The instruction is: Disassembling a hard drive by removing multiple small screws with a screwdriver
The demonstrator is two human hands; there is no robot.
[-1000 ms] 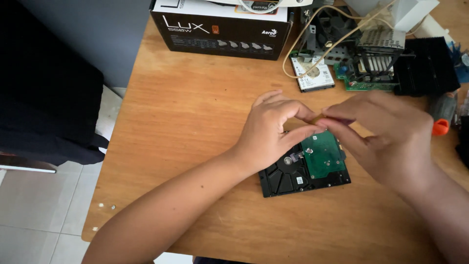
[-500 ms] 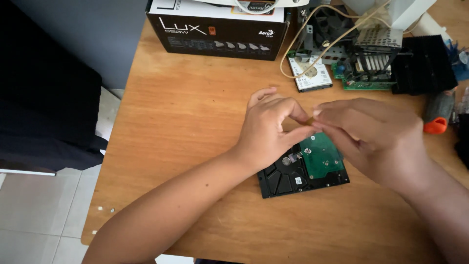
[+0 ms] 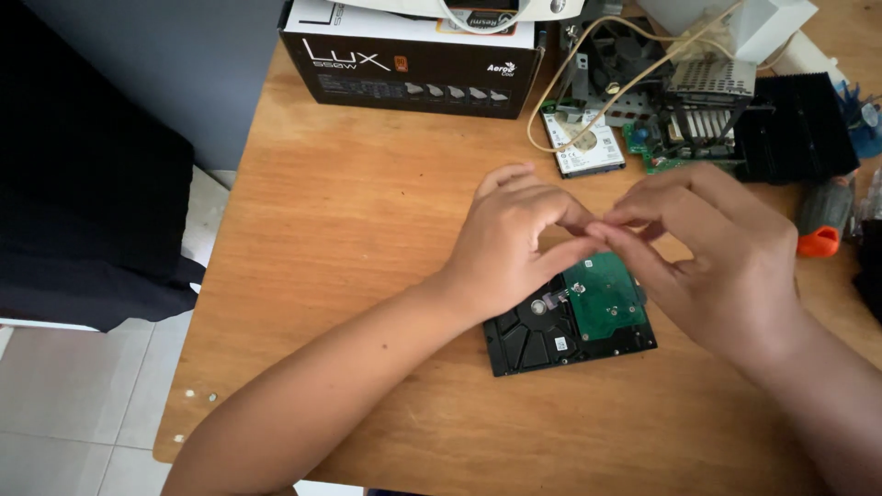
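A black hard drive (image 3: 537, 335) lies flat on the wooden table (image 3: 367, 230), its green circuit board (image 3: 606, 298) facing up. Both my hands hover just above its far edge. My left hand (image 3: 510, 239) comes in from the lower left with thumb and forefinger pinched. My right hand (image 3: 726, 257) comes in from the right, pinched the same way. The fingertips of both hands meet over the drive. Anything between them is too small to make out.
A black cardboard box (image 3: 404, 64) stands at the table's far edge. Beside it lie a small silver drive (image 3: 588, 147), a beige cable (image 3: 588, 64), computer boards (image 3: 698, 110), a black finned heat sink (image 3: 795, 124) and an orange-tipped tool (image 3: 820, 220). Dark cloth (image 3: 83, 202) hangs left of the table.
The pinched fingertips of both hands stay together and shift only slightly over the drive. The hard drive has not moved.
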